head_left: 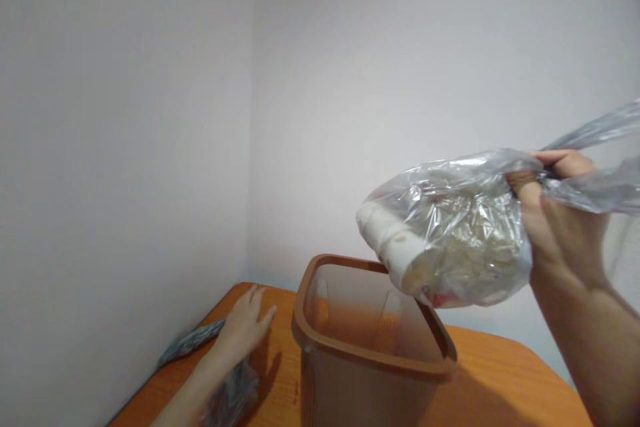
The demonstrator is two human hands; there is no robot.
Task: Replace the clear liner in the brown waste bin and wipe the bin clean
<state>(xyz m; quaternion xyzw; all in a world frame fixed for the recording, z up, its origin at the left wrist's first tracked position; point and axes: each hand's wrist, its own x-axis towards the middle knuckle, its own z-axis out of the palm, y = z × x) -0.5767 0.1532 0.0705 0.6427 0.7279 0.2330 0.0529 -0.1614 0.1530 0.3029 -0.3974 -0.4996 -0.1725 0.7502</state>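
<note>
My right hand (560, 213) is closed around the gathered neck of a clear plastic bag (450, 227) stuffed with crumpled rubbish and a white cup-like item. The bag hangs in the air just above the right rim of a brown translucent plastic bin (345, 347) that stands on an orange table (500, 380). My left hand (245, 323) lies flat on the table to the left of the bin, fingers stretched out, resting on a crumpled grey plastic bag (193, 341).
Plain white walls meet in a corner behind the table. More crumpled clear plastic (233, 397) lies under my left forearm near the bin's base. The table's left edge runs close to the wall.
</note>
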